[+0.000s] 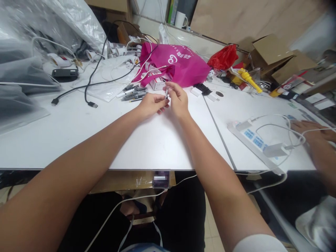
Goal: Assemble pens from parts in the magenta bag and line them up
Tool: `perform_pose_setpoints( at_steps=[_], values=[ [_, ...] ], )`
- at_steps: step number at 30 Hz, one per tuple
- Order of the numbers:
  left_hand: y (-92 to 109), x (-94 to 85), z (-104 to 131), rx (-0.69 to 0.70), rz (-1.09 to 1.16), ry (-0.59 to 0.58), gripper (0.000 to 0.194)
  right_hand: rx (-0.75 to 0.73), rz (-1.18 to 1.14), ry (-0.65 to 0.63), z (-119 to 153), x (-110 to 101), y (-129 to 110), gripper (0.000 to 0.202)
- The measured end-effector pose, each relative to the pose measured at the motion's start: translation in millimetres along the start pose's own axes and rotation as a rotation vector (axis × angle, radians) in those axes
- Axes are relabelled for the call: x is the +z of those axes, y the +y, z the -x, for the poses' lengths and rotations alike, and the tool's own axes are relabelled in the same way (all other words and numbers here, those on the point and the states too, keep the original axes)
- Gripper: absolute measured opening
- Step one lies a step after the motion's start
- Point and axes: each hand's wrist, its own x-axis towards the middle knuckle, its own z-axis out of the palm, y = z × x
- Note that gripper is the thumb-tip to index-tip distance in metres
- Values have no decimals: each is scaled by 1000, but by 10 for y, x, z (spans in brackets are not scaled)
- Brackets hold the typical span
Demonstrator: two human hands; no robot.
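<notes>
My left hand (151, 105) and my right hand (179, 100) meet over the white table, fingers pinched together. Between them is a slim, silvery-grey pen (166, 92), held nearly upright and partly covered by my fingers. The right fingers grip its upper part, while the left thumb and fingers close around its lower end. Just left of my hands lies a loose pile of grey and black pens (133, 93). Behind my fingertips sits a small white box (156, 85), in front of a magenta bag.
A magenta bag (181, 64) spreads across the back. Black cables (88, 89) and plastic packaging (105, 73) lie left. A power strip (258, 143) with white cords is at right, near another person's hand (309, 129). A yellow tool (248, 79) lies farther back.
</notes>
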Motion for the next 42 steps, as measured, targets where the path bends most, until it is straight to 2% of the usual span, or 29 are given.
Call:
perform_pose_setpoints(
  at_steps=[7, 12, 15, 17, 19, 22, 28, 34, 38, 42],
  values=[
    [6, 15, -3, -12, -6, 5, 16, 85, -133, -61, -44, 24, 136, 73],
    [4, 22, 7, -30, 2, 7, 11, 120, -166, -57, -45, 6, 52, 74],
    [-11, 19, 15, -6, 15, 16, 10, 172, -138, 67, -54, -34, -23, 64],
    [-18, 18, 22, 3, 11, 31, 8, 190, -108, 190, -74, -80, -51, 53],
    [-20, 18, 27, 7, 2, 44, 8, 214, -102, 259, -91, -126, -68, 41],
    [-18, 16, 30, 14, 2, 28, 7, 263, -146, 206, -89, -166, -93, 32],
    [-10, 1, 23, 34, 16, 12, 11, 272, -183, 152, -34, -161, -139, 34],
    [22, 5, 21, 24, 28, -10, 18, 296, -281, -15, 33, -74, -272, 33],
    [46, 13, 31, 23, 52, -6, 17, 333, -301, 22, 48, -47, -305, 35],
    [42, 35, 25, 56, 85, 90, 27, 384, -335, 112, 30, -59, -268, 37]
  ],
)
